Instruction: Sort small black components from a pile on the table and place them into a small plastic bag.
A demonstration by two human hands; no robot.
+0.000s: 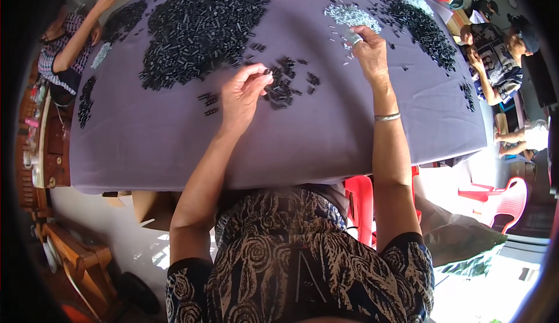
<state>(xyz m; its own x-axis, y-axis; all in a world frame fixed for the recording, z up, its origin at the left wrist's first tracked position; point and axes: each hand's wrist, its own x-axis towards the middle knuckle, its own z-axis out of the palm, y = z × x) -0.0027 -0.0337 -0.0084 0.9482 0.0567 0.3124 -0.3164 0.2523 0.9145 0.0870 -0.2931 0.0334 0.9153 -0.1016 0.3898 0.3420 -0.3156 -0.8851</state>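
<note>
My left hand pinches a small black cylindrical piece between thumb and fingertips, above the table. Just right of it lies a small loose pile of black pieces. A few more black pieces lie in short rows left of that wrist. My right hand reaches farther out, its fingers closed at the edge of a heap of small clear pieces. Something pale and clear shows at its fingertips, too small to name. A large heap of black pieces spreads beyond my left hand.
A purple-grey cloth covers the table. More black pieces are heaped at the right. People sit at the left and right edges, and other hands work at the far side. Red plastic chairs stand behind on my right.
</note>
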